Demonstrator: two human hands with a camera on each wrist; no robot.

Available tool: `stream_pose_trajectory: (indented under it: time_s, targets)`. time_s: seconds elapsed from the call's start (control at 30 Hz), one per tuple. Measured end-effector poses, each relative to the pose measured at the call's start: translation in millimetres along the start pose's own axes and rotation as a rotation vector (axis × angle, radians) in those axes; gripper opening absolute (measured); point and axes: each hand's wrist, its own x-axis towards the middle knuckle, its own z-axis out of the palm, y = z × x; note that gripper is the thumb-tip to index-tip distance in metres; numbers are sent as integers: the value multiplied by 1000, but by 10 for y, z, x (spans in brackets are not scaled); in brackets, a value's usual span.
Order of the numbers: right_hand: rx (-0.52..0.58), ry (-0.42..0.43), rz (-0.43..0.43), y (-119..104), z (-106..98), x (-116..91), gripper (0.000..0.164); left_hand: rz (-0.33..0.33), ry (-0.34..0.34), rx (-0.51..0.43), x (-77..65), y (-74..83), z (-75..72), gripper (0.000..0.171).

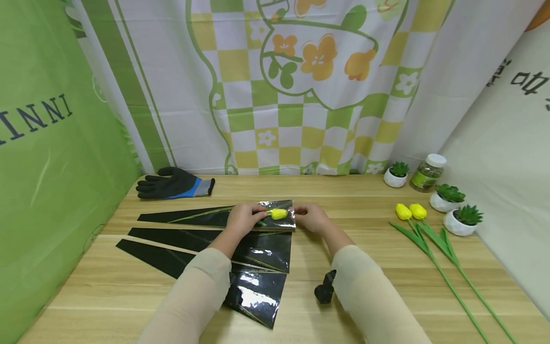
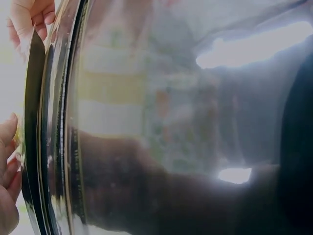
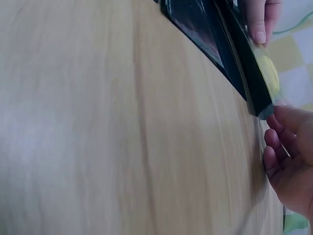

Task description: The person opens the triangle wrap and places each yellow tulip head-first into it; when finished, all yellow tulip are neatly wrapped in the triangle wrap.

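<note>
A yellow tulip [image 1: 279, 214] lies along the farthest black, glossy, tapered flower sleeve [image 1: 202, 218], its head near the wide end. Whether it is under the clear film or on top, I cannot tell. My left hand [image 1: 243, 219] pinches the tulip just below its head, over the sleeve. At the wide end, my right hand [image 1: 312, 218] pinches the sleeve's edge between thumb and fingers; the right wrist view also shows this hand [image 3: 293, 156] at the sleeve's corner. Nearer to me lie two more black sleeves, a middle one [image 1: 266, 248] and a front one [image 1: 262, 291].
Two yellow tulips [image 1: 417, 211] with long green stems lie on the right of the wooden table [image 1: 365, 200]. Beyond them stand small potted succulents [image 1: 463, 220] and a lidded jar [image 1: 428, 173]. A black and blue work glove [image 1: 174, 184] rests at the back left.
</note>
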Motion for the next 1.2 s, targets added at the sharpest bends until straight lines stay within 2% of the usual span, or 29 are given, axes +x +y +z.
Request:
stream_pose_trajectory:
  time_s: [0.23, 0.43, 0.6, 0.83, 1.03, 1.2]
  targets:
    - [36, 29, 49, 108, -166, -134, 32, 5, -15, -20, -1, 59, -16, 28]
    - [57, 35, 12, 259, -410, -337, 34, 67, -60, 32, 26, 146, 38, 33]
    - [46, 61, -23, 385, -646, -613, 34, 112, -72, 72, 42, 194, 78, 38]
    - [-89, 90, -40, 643, -984, -1152, 33, 118, -82, 155, 73, 209, 89, 34]
    - [-174, 141, 21, 890, -1244, -1549, 37, 96, -85, 161, 117, 194, 65, 35]
    - [-240, 189, 56, 1077, -1454, -1758, 39, 89, -45, 142, 159, 151, 68, 34]
